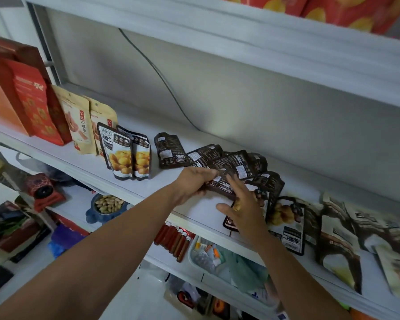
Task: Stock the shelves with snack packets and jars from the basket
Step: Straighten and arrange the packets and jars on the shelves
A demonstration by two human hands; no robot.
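Left hand [193, 184]: fingers curled round the near end of a dark snack packet [218, 189], gripping it just above the shelf [148, 184]. Right hand [244, 205]: fingers straight and spread, tips touching the same packet, nothing gripped. Just beyond both hands: loose heap of similar dark packets [238, 163], lying flat and overlapping. Left of the left hand: one dark packet [169, 151] propped up, then two upright packets [125, 155], tan packets [79, 125] and red boxes [32, 100]. Right of the right hand: pale-fronted packets [286, 225] lying flat.
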